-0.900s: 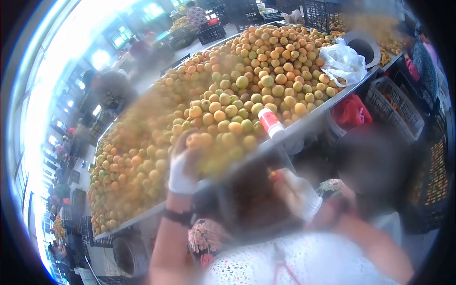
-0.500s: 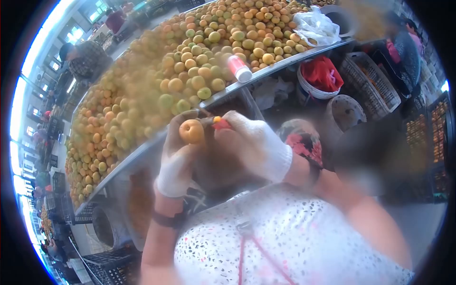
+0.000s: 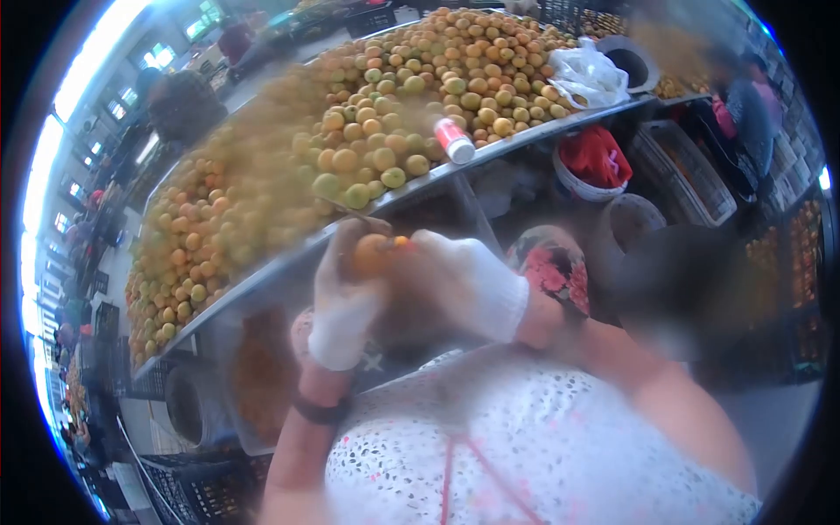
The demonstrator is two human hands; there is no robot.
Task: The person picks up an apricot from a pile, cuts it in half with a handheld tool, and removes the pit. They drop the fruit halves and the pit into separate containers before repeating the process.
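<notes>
My left hand (image 3: 339, 302), in a white glove, is wrapped round an orange-yellow apricot (image 3: 371, 256) just in front of the table's metal edge. Across from it, my gloved right hand (image 3: 479, 284) is closed on a small tool with a red and yellow handle (image 3: 402, 241). The tool's end sits right at the apricot's right side; its working tip is hidden. Beyond both hands lies a big heap of apricots (image 3: 472, 87), orange to greenish. A pink-and-white bottle (image 3: 454, 141) rests at the heap's near edge.
A clear plastic bag (image 3: 590, 74) lies on the table's right part. Below stand a white bucket (image 3: 573, 181) with a red bag, another bucket (image 3: 632, 223) and a pale crate (image 3: 687, 175). A person (image 3: 748, 114) sits at right; another person (image 3: 182, 105) is at far left.
The view has shifted, so the table and bottle appear lower and further right. My left hand has turned the apricot, and its stem hollow no longer faces me. Both hands keep their hold.
</notes>
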